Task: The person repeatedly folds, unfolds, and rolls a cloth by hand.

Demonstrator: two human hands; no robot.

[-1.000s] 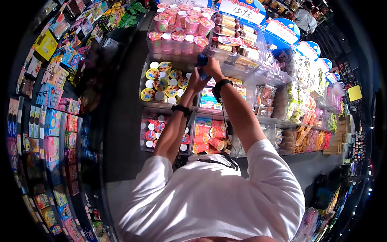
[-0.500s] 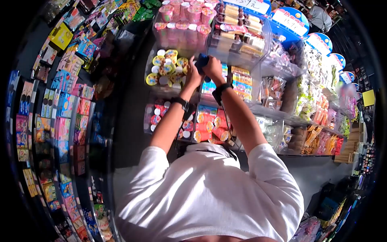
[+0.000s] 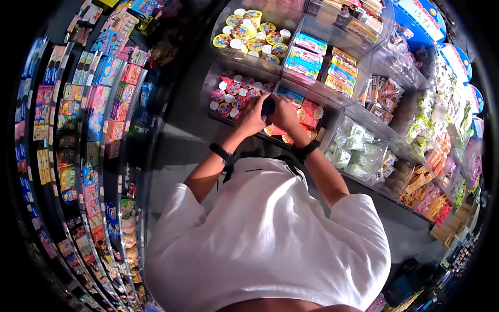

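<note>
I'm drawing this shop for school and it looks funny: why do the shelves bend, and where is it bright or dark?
Head view: the packed shelves curve, probably from a very wide lens, and the corners go black; head view: light streaks the white shirt; head view: the dark thing between left hand and right hand is too dim to identify.

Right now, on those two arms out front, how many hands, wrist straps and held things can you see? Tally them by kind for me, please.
Hands (left hand, right hand): 2
Black wrist straps, one per arm: 2
Dark item held between the hands: 1
Total: 5
</note>
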